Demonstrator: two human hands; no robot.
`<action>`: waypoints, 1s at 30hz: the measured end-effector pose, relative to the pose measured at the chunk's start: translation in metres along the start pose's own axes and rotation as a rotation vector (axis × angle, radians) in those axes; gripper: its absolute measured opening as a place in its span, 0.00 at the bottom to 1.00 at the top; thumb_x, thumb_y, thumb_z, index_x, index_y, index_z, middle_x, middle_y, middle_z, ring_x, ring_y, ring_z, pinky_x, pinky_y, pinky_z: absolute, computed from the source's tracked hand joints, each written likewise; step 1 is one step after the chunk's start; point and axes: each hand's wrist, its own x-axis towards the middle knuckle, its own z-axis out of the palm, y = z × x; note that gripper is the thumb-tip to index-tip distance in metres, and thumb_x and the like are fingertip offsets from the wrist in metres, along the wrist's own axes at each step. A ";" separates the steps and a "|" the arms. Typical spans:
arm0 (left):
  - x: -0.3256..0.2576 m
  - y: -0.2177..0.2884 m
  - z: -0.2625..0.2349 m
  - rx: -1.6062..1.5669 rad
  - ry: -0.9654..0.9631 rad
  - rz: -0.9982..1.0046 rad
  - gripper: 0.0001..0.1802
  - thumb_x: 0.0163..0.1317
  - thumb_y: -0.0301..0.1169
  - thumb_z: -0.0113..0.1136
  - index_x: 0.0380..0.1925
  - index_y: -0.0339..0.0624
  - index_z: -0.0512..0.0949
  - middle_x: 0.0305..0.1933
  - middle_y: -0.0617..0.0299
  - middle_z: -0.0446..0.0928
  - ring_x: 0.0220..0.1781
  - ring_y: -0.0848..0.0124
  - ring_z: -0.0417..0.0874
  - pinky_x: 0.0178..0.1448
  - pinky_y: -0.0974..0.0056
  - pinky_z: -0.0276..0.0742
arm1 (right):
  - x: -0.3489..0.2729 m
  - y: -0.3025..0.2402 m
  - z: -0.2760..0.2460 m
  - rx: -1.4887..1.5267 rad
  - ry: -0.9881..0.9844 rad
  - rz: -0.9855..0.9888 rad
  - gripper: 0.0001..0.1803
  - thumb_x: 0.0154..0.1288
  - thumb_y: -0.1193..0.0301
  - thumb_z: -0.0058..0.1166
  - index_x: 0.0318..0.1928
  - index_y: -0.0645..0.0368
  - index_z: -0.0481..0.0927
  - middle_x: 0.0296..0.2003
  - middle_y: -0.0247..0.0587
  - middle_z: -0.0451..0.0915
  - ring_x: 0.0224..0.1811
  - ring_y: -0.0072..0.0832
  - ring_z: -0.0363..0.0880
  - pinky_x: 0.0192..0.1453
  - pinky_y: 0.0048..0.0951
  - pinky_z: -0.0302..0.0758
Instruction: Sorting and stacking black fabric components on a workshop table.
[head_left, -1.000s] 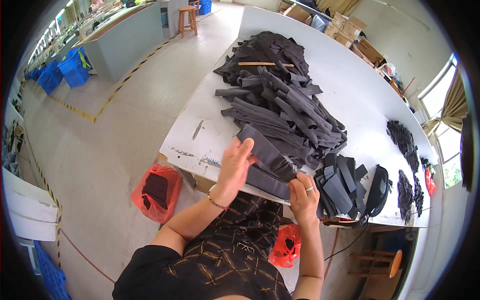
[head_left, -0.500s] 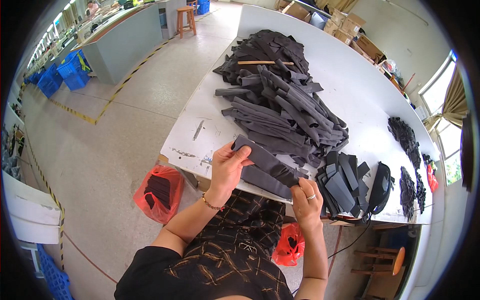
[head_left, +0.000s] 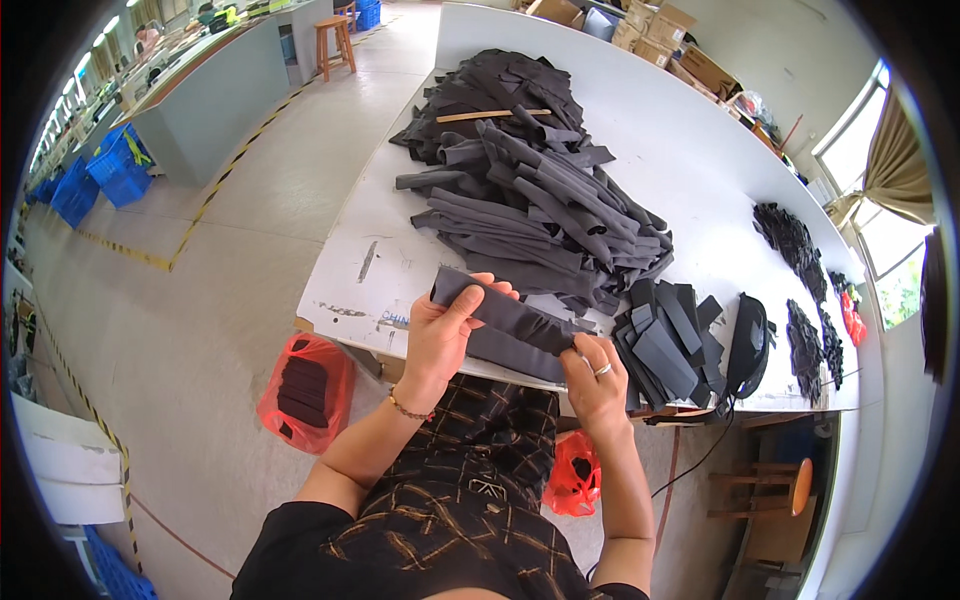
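A dark grey fabric strip (head_left: 517, 322) is stretched between my two hands, above the near edge of the white table (head_left: 345, 290). My left hand (head_left: 440, 340) pinches its left end, thumb on top. At the right end, the fingers of my right hand (head_left: 597, 385) are closed on the cloth, which is slightly wrinkled there. Under it, another dark strip (head_left: 515, 358) lies along the table edge. Just beyond my hands spreads a big heap of similar strips (head_left: 540, 210). Close to my right hand are stacked flat dark pieces (head_left: 665, 345).
A thin wooden stick (head_left: 485, 116) lies across the heap. To the right are a black rounded case (head_left: 748, 350) with a cord and dark bundles (head_left: 790, 240). Red plastic bags (head_left: 307, 395) sit on the floor. A wooden stool (head_left: 790, 490) stands at lower right.
The view has turned a little, so the table and heap appear farther left. Both hands keep hold of the same strip, with little change in grip.
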 end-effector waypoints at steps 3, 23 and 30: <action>0.002 -0.002 0.001 0.000 0.032 0.023 0.13 0.69 0.28 0.57 0.47 0.30 0.78 0.46 0.46 0.82 0.49 0.56 0.85 0.53 0.60 0.83 | 0.008 -0.007 0.001 0.139 0.042 0.243 0.12 0.50 0.84 0.62 0.38 0.66 0.78 0.42 0.45 0.75 0.41 0.39 0.78 0.44 0.33 0.77; 0.011 -0.025 0.001 -0.079 0.143 -0.052 0.13 0.68 0.29 0.59 0.46 0.28 0.78 0.44 0.45 0.82 0.48 0.53 0.85 0.53 0.58 0.83 | -0.007 0.007 0.033 1.167 0.524 1.046 0.10 0.68 0.70 0.61 0.38 0.66 0.80 0.28 0.25 0.77 0.31 0.14 0.72 0.39 0.16 0.70; 0.013 -0.025 0.007 -0.090 0.206 -0.015 0.18 0.69 0.31 0.58 0.54 0.32 0.73 0.47 0.47 0.82 0.54 0.55 0.82 0.60 0.57 0.79 | -0.003 -0.004 0.032 1.064 0.324 1.087 0.08 0.65 0.75 0.61 0.37 0.68 0.78 0.26 0.34 0.79 0.26 0.21 0.78 0.33 0.23 0.78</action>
